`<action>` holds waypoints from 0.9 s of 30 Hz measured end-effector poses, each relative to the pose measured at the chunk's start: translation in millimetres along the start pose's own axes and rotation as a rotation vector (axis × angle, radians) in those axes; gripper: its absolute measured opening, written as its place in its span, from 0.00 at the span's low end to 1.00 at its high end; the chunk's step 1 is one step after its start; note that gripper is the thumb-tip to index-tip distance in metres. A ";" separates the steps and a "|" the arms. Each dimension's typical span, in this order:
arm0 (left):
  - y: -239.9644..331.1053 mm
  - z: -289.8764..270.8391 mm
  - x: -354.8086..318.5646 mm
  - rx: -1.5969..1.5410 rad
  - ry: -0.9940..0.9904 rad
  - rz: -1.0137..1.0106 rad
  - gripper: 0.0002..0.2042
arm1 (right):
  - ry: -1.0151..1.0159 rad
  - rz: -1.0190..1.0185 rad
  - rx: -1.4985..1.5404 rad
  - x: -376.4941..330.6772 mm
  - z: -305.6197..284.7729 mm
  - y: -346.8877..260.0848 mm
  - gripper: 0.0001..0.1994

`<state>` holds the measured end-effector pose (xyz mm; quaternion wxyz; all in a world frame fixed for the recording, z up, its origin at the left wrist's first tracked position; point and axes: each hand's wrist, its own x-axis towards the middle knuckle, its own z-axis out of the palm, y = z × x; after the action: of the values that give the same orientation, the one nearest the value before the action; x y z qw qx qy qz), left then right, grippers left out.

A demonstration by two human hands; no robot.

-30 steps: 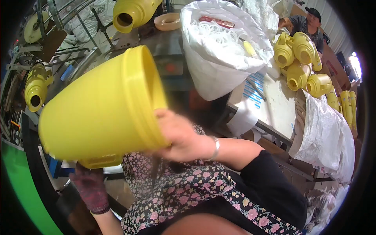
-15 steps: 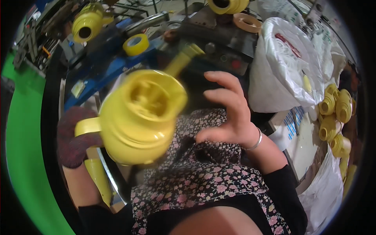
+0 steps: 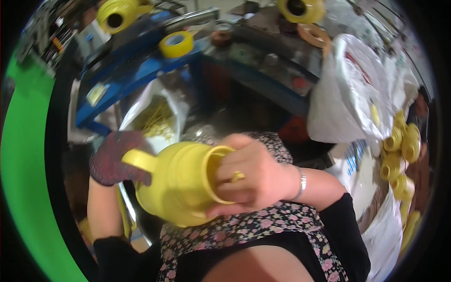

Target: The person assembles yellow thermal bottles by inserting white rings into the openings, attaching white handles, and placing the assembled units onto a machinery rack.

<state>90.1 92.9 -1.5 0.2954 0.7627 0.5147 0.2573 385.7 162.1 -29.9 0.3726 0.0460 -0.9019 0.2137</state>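
Observation:
My left hand (image 3: 117,157), in a dark red knitted glove, is closed around the handle of a yellow plastic jug (image 3: 181,181). The jug lies tilted on its side in front of my apron, its mouth facing right. My bare right hand (image 3: 253,176) is at that mouth, with curled fingers reaching inside the rim and the thumb by the lower edge. A small yellow plastic piece (image 3: 237,177) pokes out between the right fingers; the rest of it is hidden by the hand and the jug wall.
Beyond the jug stands an open white bag (image 3: 157,117) of yellow scraps. A blue metal frame (image 3: 127,94) carries a roll of yellow tape (image 3: 176,44). More yellow jugs (image 3: 117,16) stand at the back. A large white sack (image 3: 345,94) is at right, beside several yellow jug bodies (image 3: 399,160).
The jug has tipped from mouth-up to mouth-right and come lower. My right hand, open and apart before, has closed in the jug's mouth. A blurred yellow part beyond the jug is gone from sight.

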 end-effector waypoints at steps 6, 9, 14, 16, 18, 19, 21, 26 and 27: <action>-75.0 1.2 -12.9 -0.014 0.501 -0.269 0.22 | 0.228 0.159 -0.438 -20.7 -57.1 45.8 0.21; -110.5 12.2 -25.6 -0.012 0.604 -0.229 0.21 | 0.469 0.524 -0.696 -84.0 -144.7 61.3 0.13; -107.7 10.4 -4.5 -0.085 0.906 -0.122 0.18 | 0.092 1.385 -1.143 -222.3 -297.4 70.0 0.18; -107.5 -0.5 -13.8 0.295 0.949 0.037 0.18 | 0.058 1.501 -0.754 -231.0 -289.9 67.7 0.16; -64.8 3.8 -7.2 0.798 0.843 0.118 0.17 | 0.101 1.454 -0.723 -242.1 -292.8 76.7 0.13; -30.2 -0.7 -47.9 1.079 0.858 0.107 0.17 | 0.037 1.404 -0.768 -206.1 -282.3 94.9 0.13; -40.0 25.5 -11.6 0.166 0.986 -0.021 0.20 | 0.120 1.558 -0.929 -204.7 -278.4 74.3 0.12; -21.5 86.1 -9.5 -0.084 0.176 -0.288 0.22 | 0.025 1.444 -1.278 -210.2 -292.8 55.4 0.13; -1.2 93.7 6.9 -0.346 0.089 -0.357 0.22 | 0.237 1.454 -1.046 -205.6 -295.5 43.7 0.11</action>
<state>156.9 82.3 -66.7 0.4394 0.5856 0.6019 0.3188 715.6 310.0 -1.0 0.2092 -0.7331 -0.6461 -0.0377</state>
